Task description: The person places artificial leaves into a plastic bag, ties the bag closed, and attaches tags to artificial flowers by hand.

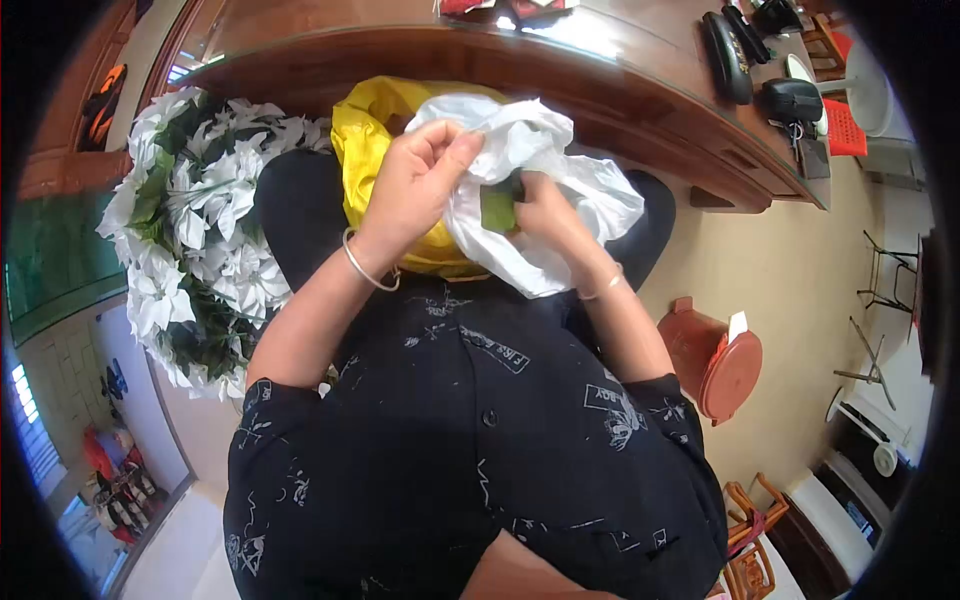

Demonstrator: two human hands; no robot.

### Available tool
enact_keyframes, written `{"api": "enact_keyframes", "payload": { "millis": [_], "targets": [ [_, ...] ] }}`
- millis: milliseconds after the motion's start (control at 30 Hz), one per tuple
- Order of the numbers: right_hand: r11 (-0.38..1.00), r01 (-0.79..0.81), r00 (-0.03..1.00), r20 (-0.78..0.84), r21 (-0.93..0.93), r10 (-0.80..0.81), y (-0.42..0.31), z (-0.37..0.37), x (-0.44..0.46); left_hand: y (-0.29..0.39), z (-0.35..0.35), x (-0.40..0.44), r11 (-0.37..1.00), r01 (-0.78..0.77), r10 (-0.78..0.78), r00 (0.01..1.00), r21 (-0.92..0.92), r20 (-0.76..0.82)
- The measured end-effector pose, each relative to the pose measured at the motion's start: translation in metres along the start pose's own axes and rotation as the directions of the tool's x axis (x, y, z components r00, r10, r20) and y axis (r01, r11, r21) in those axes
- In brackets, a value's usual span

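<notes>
One head-worn view — looking forward and steeply down, close above the wearer's own lap and hands.

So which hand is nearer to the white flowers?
Left. The left hand, pinching the white bag, is to the right of the white flowers; the right hand, at the bag's opening, is farther right.

"What's around me?"

"On your left, white flowers (225, 195) with dark green leaves. Ahead of you, a glossy wooden desk (640, 50), with black items (727, 58) towards its right end."

"And past that end?"

"You've got a white fan (868, 90) near a red basket (848, 130)."

"Anything on the floor?"

"Yes, a reddish bin (731, 378) to your right, and a wooden chair (750, 575) lower down in your view."
</notes>
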State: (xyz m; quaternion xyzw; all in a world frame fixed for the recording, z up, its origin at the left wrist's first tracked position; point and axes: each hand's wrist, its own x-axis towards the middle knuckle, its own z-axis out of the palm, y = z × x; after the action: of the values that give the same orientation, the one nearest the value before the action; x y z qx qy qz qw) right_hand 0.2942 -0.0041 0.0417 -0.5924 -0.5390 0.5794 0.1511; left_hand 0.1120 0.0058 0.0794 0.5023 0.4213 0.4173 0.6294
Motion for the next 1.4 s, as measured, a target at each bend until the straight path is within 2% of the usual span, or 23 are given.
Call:
{"api": "enact_keyframes", "payload": {
  "millis": [33, 100, 200, 267, 333, 433, 500, 567, 600, 700, 733, 767, 833, 867, 900, 933, 1033, 1133, 1233, 1267, 1300, 1367, 1400],
  "targets": [
    [0.976, 0.139, 0.981, -0.114, -0.166, -0.159, 0.013, 0.004, 0.011, 0.006, 0.003, -0.002, 0.999, 0.03, -0.03, 1.0, -0.028, 0.005],
    [0.785, 0.325, 0.822, -0.253, -0.528, -0.51, 0.065, 0.015, 0.051, 0.017, 0.003, -0.007, 0.999, 0.052, -0.052, 0.996, 0.001, 0.072],
    [0.727, 0.404, 0.781, -0.205, -0.555, -0.59, 0.075, -0.002, 0.065, 0.04, 0.009, -0.018, 0.995, 0.095, -0.095, 0.986, 0.006, 0.14],
    [0.634, 0.449, 0.652, -0.253, -0.63, -0.714, 0.066, -0.014, 0.04, 0.048, 0.011, -0.022, 0.993, 0.063, -0.042, 0.98, -0.101, 0.196],
    [0.627, 0.32, 0.727, -0.24, -0.71, -0.643, 0.036, -0.04, 0.01, 0.06, 0.015, -0.02, 0.989, 0.03, 0.003, 0.974, -0.142, 0.227],
    [0.666, -0.093, 0.905, -0.343, -0.74, -0.254, 0.009, -0.09, -0.031, 0.089, 0.017, -0.011, 0.99, -0.09, 0.113, 0.964, -0.105, 0.239],
    [0.584, -0.371, 0.901, -0.433, -0.722, 0.037, -0.01, -0.12, -0.059, 0.106, 0.019, 0.002, 0.974, -0.193, 0.217, 0.948, -0.123, 0.232],
    [0.522, -0.41, 0.821, -0.552, -0.748, -0.146, -0.03, -0.155, -0.073, 0.127, 0.027, 0.018, 0.944, -0.279, 0.314, 0.924, -0.176, 0.217],
    [0.374, -0.401, 0.799, -0.519, -0.836, -0.304, -0.031, -0.18, -0.075, 0.137, 0.032, 0.027, 0.928, -0.292, 0.341, 0.916, -0.23, 0.212],
    [0.41, -0.396, 0.611, -0.569, -0.821, -0.55, -0.074, -0.227, -0.076, 0.166, 0.035, 0.054, 0.898, -0.379, 0.429, 0.87, -0.224, 0.243],
    [0.405, -0.38, 0.565, -0.555, -0.832, -0.61, -0.082, -0.242, -0.069, 0.169, 0.019, 0.093, 0.904, -0.226, 0.414, 0.681, -0.363, 0.604],
    [0.397, -0.365, 0.516, -0.538, -0.842, -0.666, -0.09, -0.257, -0.061, 0.17, -0.007, 0.149, 0.908, -0.027, 0.399, 0.352, -0.417, 0.847],
    [0.485, -0.467, 0.583, -0.67, -0.739, -0.459, -0.114, -0.268, -0.038, 0.164, -0.006, 0.173, 0.919, -0.057, 0.384, 0.351, -0.39, 0.854],
    [0.531, -0.39, 0.579, -0.649, -0.752, -0.494, -0.109, -0.278, -0.02, 0.157, 0.012, 0.157, 0.916, -0.266, 0.399, 0.682, -0.301, 0.613],
    [0.561, -0.318, 0.638, -0.61, -0.764, -0.47, -0.11, -0.285, -0.001, 0.151, 0.023, 0.149, 0.902, -0.412, 0.431, 0.868, -0.128, 0.247],
    [0.639, -0.219, 0.741, -0.552, -0.737, -0.383, -0.111, -0.289, 0.012, 0.144, 0.022, 0.158, 0.926, -0.362, 0.377, 0.899, -0.107, 0.222],
    [0.519, -0.173, 0.841, -0.4, -0.837, -0.364, -0.128, -0.274, 0.02, 0.128, 0.007, 0.187, 0.964, -0.257, 0.266, 0.953, -0.073, 0.143],
    [0.498, -0.151, 0.8, -0.402, -0.854, -0.445, -0.135, -0.271, 0.028, 0.125, -0.005, 0.186, 0.965, -0.225, 0.243, 0.96, -0.135, 0.137],
    [0.483, -0.171, 0.852, -0.375, -0.859, -0.366, -0.147, -0.271, 0.029, 0.125, -0.023, 0.182, 0.952, -0.305, 0.3, 0.95, 0.043, 0.092],
    [0.42, -0.141, 0.786, -0.359, -0.896, -0.503, -0.144, -0.265, 0.018, 0.118, -0.039, 0.19, 0.909, -0.372, 0.371, 0.928, 0.187, 0.038],
    [0.468, -0.131, 0.804, -0.37, -0.874, -0.465, -0.148, -0.262, 0.013, 0.11, -0.06, 0.197, 0.812, -0.396, 0.426, 0.904, 0.428, 0.03],
    [0.56, -0.117, 0.839, -0.383, -0.82, -0.387, -0.159, -0.261, 0.007, 0.101, -0.107, 0.209, 0.469, -0.343, 0.518, 0.853, 0.814, 0.062],
    [0.586, -0.082, 0.841, -0.371, -0.806, -0.393, -0.16, -0.26, 0.004, 0.101, -0.126, 0.213, 0.34, -0.241, 0.443, 0.894, 0.909, 0.071]
  ]
}}
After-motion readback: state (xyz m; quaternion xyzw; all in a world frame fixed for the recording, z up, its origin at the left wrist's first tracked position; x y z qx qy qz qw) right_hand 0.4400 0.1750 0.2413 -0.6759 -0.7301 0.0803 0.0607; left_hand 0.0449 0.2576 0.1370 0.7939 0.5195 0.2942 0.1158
